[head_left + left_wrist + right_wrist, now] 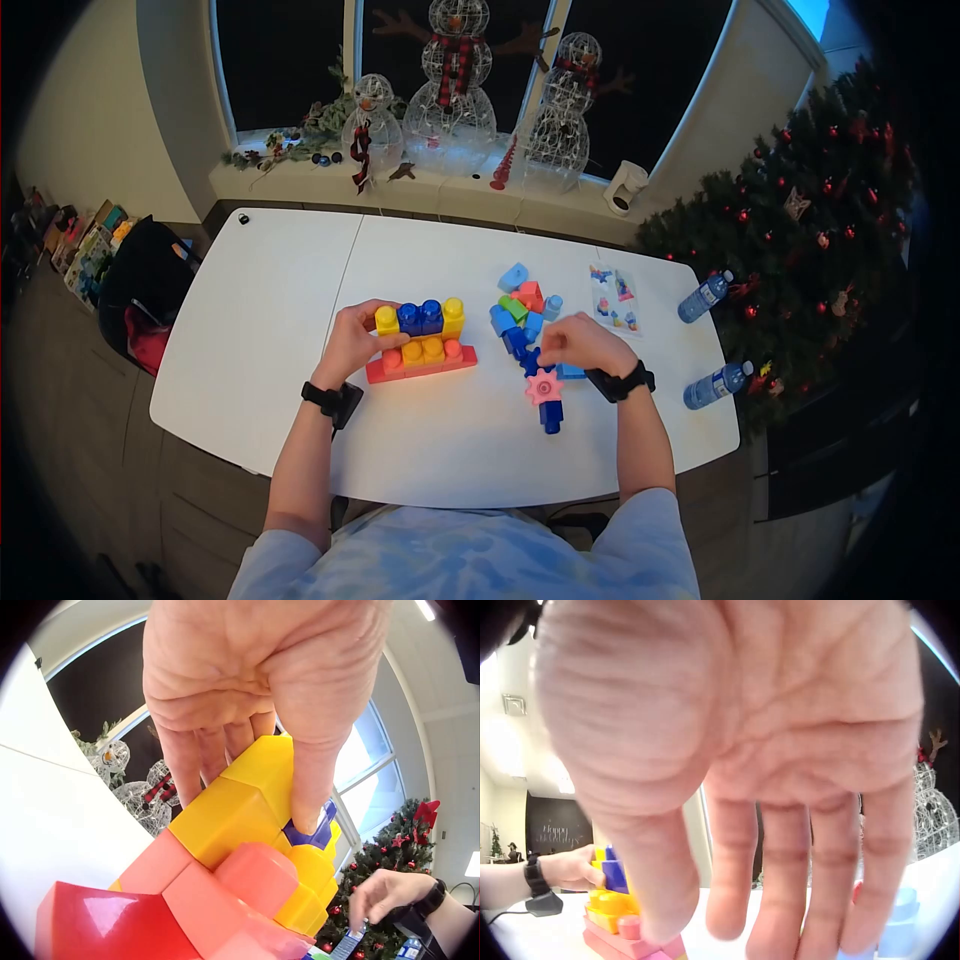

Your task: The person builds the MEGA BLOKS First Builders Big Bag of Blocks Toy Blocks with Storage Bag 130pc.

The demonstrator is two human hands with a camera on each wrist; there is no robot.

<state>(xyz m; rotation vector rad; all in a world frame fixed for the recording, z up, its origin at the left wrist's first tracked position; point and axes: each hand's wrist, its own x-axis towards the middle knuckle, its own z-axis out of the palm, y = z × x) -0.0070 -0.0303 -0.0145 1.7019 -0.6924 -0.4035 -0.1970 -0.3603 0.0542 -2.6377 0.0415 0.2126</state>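
Observation:
My left hand (356,346) grips the left end of a block structure, thumb in front and fingers behind. The structure has a red base (420,370), pink and orange-yellow blocks (225,814) above it, and blue blocks (420,319) between two yellow ones on top. In the left wrist view the thumb lies against a yellow block and a blue one. My right hand (588,345) is over the right part of the table with relaxed fingers, holding nothing. Close to it are a pink gear (544,387), a dark blue gear (530,361) and a dark blue block (551,416).
Behind the right hand lie loose blocks, among them a red one (530,295) and a green one (514,308). A picture sheet (615,298) is to their right. Two water bottles (705,296) stand near the right edge of the white table (270,330).

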